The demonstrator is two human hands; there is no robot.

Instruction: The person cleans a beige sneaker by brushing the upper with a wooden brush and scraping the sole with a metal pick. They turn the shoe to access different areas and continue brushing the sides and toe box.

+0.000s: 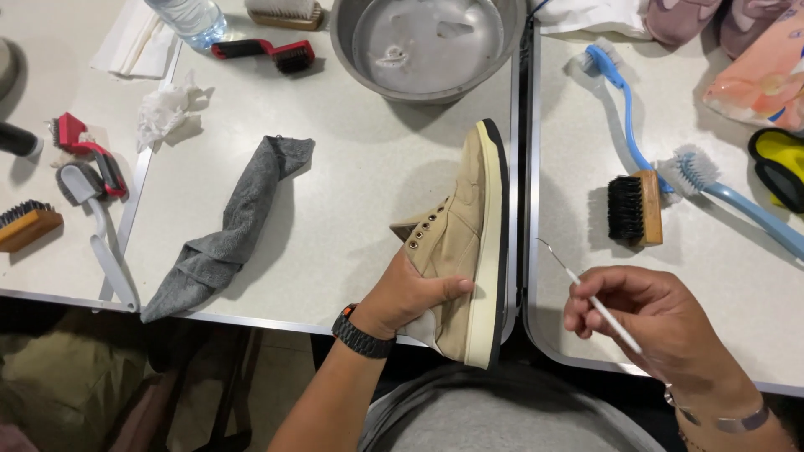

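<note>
Your left hand [408, 295] is wrapped around the heel end of the tan canvas lace-up shoe with a cream rubber sole [466, 251], fingers closed on it, tipping it on its side at the table's near edge. Your right hand [649, 322] pinches a thin white-handled metal pick [590, 295], just right of the sole. Further out, a crumpled grey cloth [230, 230] lies left, a black-bristled wooden brush [635, 208] right. At the far edge sits a round metal basin of cloudy water [427, 46].
</note>
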